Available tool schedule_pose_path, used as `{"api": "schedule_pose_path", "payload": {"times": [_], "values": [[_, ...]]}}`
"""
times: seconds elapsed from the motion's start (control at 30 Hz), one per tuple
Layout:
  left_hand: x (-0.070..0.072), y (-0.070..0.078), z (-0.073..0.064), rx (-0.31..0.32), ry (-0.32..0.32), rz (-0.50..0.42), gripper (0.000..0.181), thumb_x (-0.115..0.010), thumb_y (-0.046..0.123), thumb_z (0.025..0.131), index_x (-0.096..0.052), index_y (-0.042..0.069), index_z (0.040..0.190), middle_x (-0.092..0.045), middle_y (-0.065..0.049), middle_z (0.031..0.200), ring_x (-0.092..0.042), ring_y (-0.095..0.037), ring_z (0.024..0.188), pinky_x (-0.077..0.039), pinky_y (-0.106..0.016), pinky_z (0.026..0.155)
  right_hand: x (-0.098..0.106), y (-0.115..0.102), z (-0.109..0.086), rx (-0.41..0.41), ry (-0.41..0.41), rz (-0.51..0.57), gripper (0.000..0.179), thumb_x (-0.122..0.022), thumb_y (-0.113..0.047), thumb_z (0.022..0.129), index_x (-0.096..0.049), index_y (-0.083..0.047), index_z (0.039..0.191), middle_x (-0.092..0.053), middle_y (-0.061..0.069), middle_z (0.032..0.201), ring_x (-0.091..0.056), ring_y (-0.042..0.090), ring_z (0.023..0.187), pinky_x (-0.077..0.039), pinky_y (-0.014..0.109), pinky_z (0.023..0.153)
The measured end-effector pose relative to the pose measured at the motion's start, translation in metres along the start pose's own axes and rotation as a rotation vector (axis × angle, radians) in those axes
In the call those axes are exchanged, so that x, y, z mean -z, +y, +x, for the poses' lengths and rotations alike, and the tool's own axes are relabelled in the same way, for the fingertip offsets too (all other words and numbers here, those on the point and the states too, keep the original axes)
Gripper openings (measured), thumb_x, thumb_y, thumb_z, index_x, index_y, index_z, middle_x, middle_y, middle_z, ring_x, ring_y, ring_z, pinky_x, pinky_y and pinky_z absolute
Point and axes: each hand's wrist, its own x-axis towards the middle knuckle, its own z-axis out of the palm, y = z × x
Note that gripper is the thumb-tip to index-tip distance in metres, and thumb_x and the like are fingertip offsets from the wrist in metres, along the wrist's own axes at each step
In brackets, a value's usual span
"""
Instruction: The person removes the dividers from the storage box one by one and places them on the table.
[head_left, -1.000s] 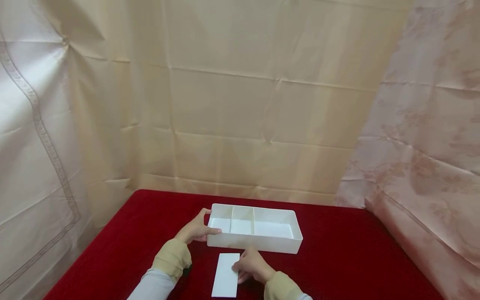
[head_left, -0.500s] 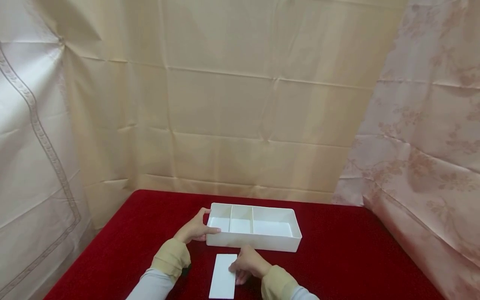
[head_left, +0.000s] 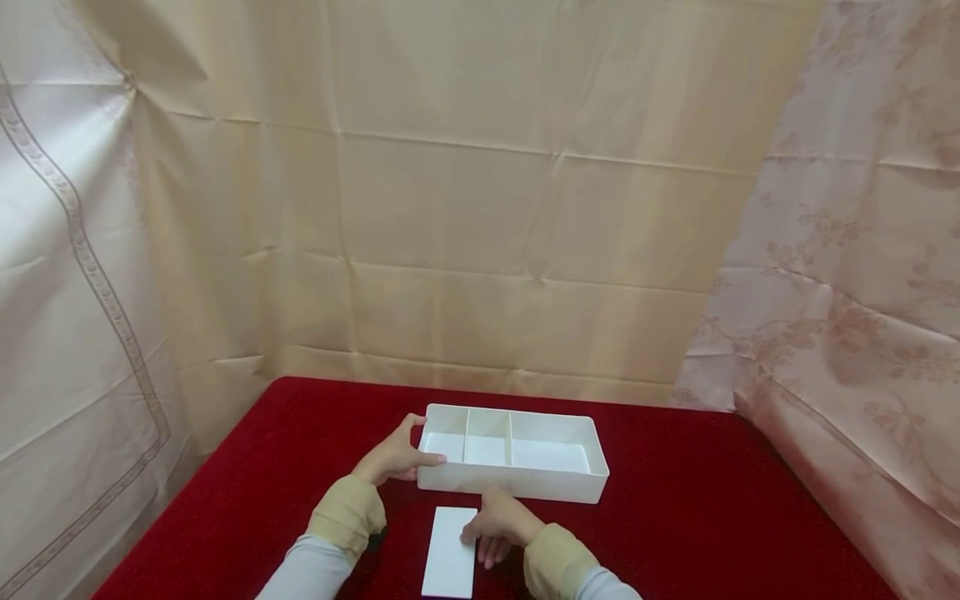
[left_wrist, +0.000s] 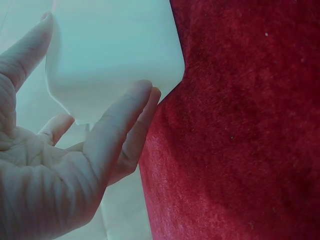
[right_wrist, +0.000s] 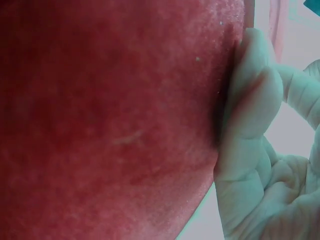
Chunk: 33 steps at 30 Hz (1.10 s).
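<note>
A white box (head_left: 517, 481) with dividers stands in the middle of the red-covered table. My left hand (head_left: 397, 454) grips its left end, thumb over the near wall; in the left wrist view, fingertips (left_wrist: 145, 90) press the end wall. Nearer me a flat white rectangular panel (head_left: 447, 558) lies lengthwise. My right hand (head_left: 506, 521) is at the panel's right edge, thumb resting on it. Its index finger reaches toward the box's front wall; the others hang loosely curled beside the panel. The right wrist view shows fingers (right_wrist: 255, 100) close to the red cloth, with the panel's contact hidden.
Red cloth (head_left: 697, 500) covers the table on both sides of the box. Two dividers split the box into three compartments, the right one widest. Beige curtain (head_left: 450, 208) hangs behind the table, and a floral curtain (head_left: 862, 275) hangs at the right.
The right hand's lower fingers have spread slightly away from the panel's edge, while its thumb stays on the panel. The left hand keeps its hold on the box. The head view shifts slightly.
</note>
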Motion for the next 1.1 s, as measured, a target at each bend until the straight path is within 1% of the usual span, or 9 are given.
{"api": "schedule_pose_path", "payload": {"times": [0.23,0.4,0.53,0.63,0.7,0.8,0.93,1.1], "values": [[0.001,0.000,-0.001,-0.005,0.003,0.014,0.073,-0.083,0.004,0.084,-0.038,-0.002,0.140,-0.055,-0.024,0.117,-0.066,-0.030,0.088,-0.061,-0.048,0.074,0.000,-0.001,-0.001,0.022,0.011,-0.031,0.024,-0.074,0.003,0.085,-0.063,0.005,0.064,-0.060,0.009,0.048,-0.053,0.012,0.037,-0.049,0.025,0.038],[0.000,0.000,0.001,0.001,-0.002,0.018,0.074,-0.083,0.005,0.084,-0.037,-0.002,0.141,-0.055,-0.024,0.118,-0.065,-0.030,0.089,-0.061,-0.047,0.075,0.010,-0.002,-0.007,0.082,0.018,-0.059,0.024,-0.075,0.000,0.084,-0.064,0.003,0.064,-0.061,0.009,0.049,-0.055,0.013,0.038,-0.051,0.028,0.040],[0.000,0.000,0.001,0.006,0.003,0.023,0.075,-0.083,0.006,0.084,-0.037,-0.002,0.142,-0.055,-0.024,0.118,-0.065,-0.030,0.090,-0.061,-0.047,0.075,0.027,-0.008,-0.014,0.123,0.006,-0.076,0.024,-0.073,-0.004,0.088,-0.063,0.005,0.069,-0.062,0.009,0.052,-0.059,0.014,0.042,-0.052,0.028,0.042],[-0.001,0.000,0.001,0.005,0.010,0.024,0.074,-0.084,0.006,0.083,-0.038,-0.001,0.141,-0.055,-0.023,0.118,-0.065,-0.030,0.090,-0.061,-0.047,0.075,0.042,-0.015,-0.019,0.157,0.002,-0.092,0.023,-0.073,-0.005,0.090,-0.063,0.006,0.072,-0.063,0.008,0.054,-0.060,0.013,0.044,-0.052,0.027,0.043],[0.000,0.000,0.001,0.000,0.008,0.027,0.074,-0.083,0.006,0.083,-0.038,-0.002,0.141,-0.055,-0.024,0.119,-0.065,-0.030,0.089,-0.061,-0.047,0.074,0.052,-0.020,-0.022,0.187,0.009,-0.104,0.023,-0.073,-0.004,0.090,-0.065,0.008,0.072,-0.063,0.008,0.054,-0.059,0.011,0.044,-0.053,0.027,0.043],[0.000,0.000,0.002,0.000,0.009,0.030,0.074,-0.083,0.006,0.083,-0.038,-0.002,0.141,-0.055,-0.025,0.118,-0.065,-0.030,0.088,-0.061,-0.046,0.074,0.069,-0.027,-0.027,0.219,0.032,-0.123,0.023,-0.072,-0.002,0.090,-0.063,0.005,0.071,-0.062,0.007,0.054,-0.059,0.011,0.044,-0.053,0.027,0.044],[-0.001,-0.001,0.002,0.008,0.012,0.028,0.075,-0.084,0.006,0.083,-0.037,-0.002,0.142,-0.055,-0.024,0.118,-0.065,-0.029,0.087,-0.061,-0.045,0.073,0.092,-0.036,-0.033,0.209,0.072,-0.148,0.023,-0.071,-0.003,0.091,-0.059,-0.002,0.071,-0.061,0.006,0.056,-0.062,0.015,0.049,-0.054,0.028,0.047],[-0.001,-0.001,0.002,0.003,0.008,0.024,0.074,-0.083,0.005,0.084,-0.037,-0.002,0.142,-0.055,-0.025,0.118,-0.066,-0.029,0.087,-0.061,-0.046,0.073,0.119,-0.052,-0.037,0.181,0.121,-0.212,0.021,-0.072,-0.004,0.092,-0.061,-0.001,0.074,-0.063,0.009,0.062,-0.067,0.020,0.056,-0.058,0.033,0.052]]}}
